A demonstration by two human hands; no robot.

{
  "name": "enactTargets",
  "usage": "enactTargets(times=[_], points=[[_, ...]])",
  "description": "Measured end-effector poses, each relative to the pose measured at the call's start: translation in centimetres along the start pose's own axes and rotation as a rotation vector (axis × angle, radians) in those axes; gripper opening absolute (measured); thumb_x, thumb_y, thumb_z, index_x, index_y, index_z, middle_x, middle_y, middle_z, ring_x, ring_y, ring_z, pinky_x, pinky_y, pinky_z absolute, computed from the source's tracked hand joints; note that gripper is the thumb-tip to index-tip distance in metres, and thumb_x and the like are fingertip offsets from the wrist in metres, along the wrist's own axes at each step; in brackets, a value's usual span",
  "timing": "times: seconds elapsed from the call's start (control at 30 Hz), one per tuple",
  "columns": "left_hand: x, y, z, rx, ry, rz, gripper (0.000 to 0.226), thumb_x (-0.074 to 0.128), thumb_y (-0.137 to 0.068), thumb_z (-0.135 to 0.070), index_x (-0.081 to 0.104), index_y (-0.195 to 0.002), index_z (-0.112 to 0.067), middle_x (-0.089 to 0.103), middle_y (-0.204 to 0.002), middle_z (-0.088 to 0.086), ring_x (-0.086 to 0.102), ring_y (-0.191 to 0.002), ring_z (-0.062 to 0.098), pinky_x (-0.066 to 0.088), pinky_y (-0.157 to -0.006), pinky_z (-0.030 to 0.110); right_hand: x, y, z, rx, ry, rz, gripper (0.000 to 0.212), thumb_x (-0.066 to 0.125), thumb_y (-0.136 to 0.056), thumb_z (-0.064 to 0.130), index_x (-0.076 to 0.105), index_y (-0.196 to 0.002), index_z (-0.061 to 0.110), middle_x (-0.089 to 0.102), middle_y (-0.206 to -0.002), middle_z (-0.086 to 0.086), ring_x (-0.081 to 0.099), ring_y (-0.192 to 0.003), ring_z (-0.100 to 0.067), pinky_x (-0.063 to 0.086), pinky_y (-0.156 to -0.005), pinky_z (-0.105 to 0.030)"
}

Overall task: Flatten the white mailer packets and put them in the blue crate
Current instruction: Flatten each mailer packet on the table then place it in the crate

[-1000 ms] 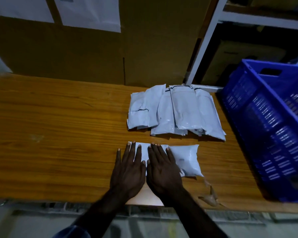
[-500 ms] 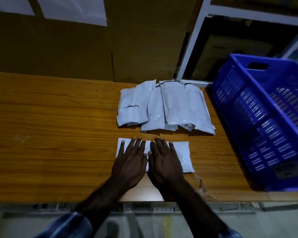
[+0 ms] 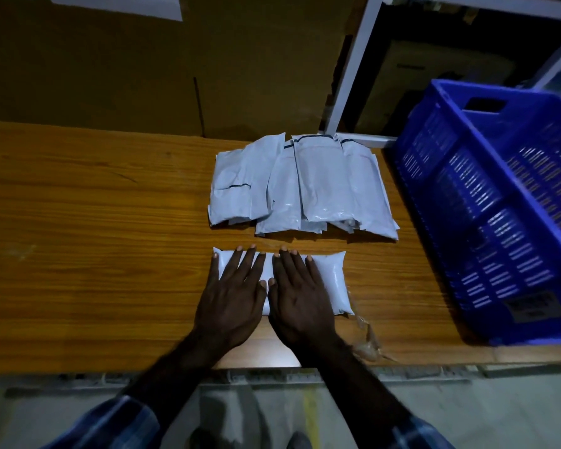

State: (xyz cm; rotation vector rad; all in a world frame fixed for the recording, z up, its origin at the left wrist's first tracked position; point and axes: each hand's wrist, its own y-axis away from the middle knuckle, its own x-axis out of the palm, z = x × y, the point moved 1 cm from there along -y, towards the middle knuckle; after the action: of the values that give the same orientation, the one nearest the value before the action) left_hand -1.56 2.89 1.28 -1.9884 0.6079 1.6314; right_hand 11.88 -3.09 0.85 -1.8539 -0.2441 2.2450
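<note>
One white mailer packet (image 3: 332, 280) lies crosswise on the wooden table (image 3: 94, 238), close to the front edge. My left hand (image 3: 232, 296) and my right hand (image 3: 300, 296) rest flat on it side by side, palms down and fingers spread, covering most of it. Its right end sticks out puffy beyond my right hand. Just behind it lies a pile of several white mailer packets (image 3: 305, 186), overlapping each other. The blue crate (image 3: 486, 222) stands at the table's right end, its open side tilted toward me.
Brown cardboard boxes (image 3: 143, 76) form a wall behind the table. A white metal rack post (image 3: 350, 69) rises at the back right. A crumpled scrap of clear tape (image 3: 368, 345) lies at the front edge, right of my right wrist.
Both hands have slid forward over the packet and now lie flatter on it. The view has shifted, so the crate and pile appear further left.
</note>
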Motion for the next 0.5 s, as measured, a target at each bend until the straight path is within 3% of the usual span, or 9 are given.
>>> enactTargets(times=[0.13,0.23,0.3,0.4,0.5], points=[[-0.3,-0.2,-0.1,-0.019,-0.009,0.001,0.064,0.006,-0.102,-0.041,0.043,-0.146,-0.013,0.038,-0.153,0.011,0.026,-0.146,0.026,0.01,-0.116,0.058,-0.5,-0.2,-0.5,-0.019,0.006,0.132,0.054,0.02,-0.106,0.029,0.042,-0.145,-0.002,0.036,-0.154,-0.022,0.027,-0.147,-0.033,0.019,-0.119,-0.052],[-1.1,-1.1,-0.5,-0.009,-0.029,-0.007,0.06,0.017,-0.1,-0.044,0.043,-0.146,-0.015,0.038,-0.153,0.01,0.025,-0.147,0.025,0.007,-0.117,0.055,-2.0,-1.0,-2.2,0.033,0.042,0.117,0.058,0.019,-0.104,0.034,0.051,-0.14,0.001,0.048,-0.147,-0.019,0.037,-0.142,-0.032,0.021,-0.119,-0.054],[-0.9,-1.4,-0.6,0.004,-0.032,0.01,0.062,0.013,-0.101,-0.05,0.04,-0.148,-0.02,0.035,-0.155,0.007,0.024,-0.147,0.023,0.006,-0.118,0.054,-2.8,-1.2,-3.3,0.068,0.084,0.134,0.06,0.017,-0.102,0.039,0.052,-0.139,0.006,0.051,-0.144,-0.015,0.039,-0.14,-0.031,0.022,-0.118,-0.054],[-0.1,-1.3,-0.3,-0.018,-0.012,0.051,0.068,0.002,-0.1,-0.056,0.036,-0.15,-0.026,0.036,-0.155,0.005,0.024,-0.147,0.022,0.013,-0.117,0.057,-2.8,-0.7,-3.9,0.08,0.098,0.17,0.061,0.016,-0.103,0.044,0.043,-0.145,0.011,0.043,-0.151,-0.015,0.032,-0.144,-0.03,0.02,-0.119,-0.051],[0.2,-1.1,-0.2,-0.027,0.007,0.041,0.066,0.005,-0.099,-0.058,0.036,-0.15,-0.028,0.035,-0.156,0.003,0.023,-0.147,0.024,0.013,-0.116,0.06,-2.0,0.0,-3.8,0.102,0.056,0.165,0.061,0.017,-0.105,0.045,0.036,-0.15,0.01,0.033,-0.157,-0.018,0.026,-0.147,-0.032,0.016,-0.121,-0.049]])
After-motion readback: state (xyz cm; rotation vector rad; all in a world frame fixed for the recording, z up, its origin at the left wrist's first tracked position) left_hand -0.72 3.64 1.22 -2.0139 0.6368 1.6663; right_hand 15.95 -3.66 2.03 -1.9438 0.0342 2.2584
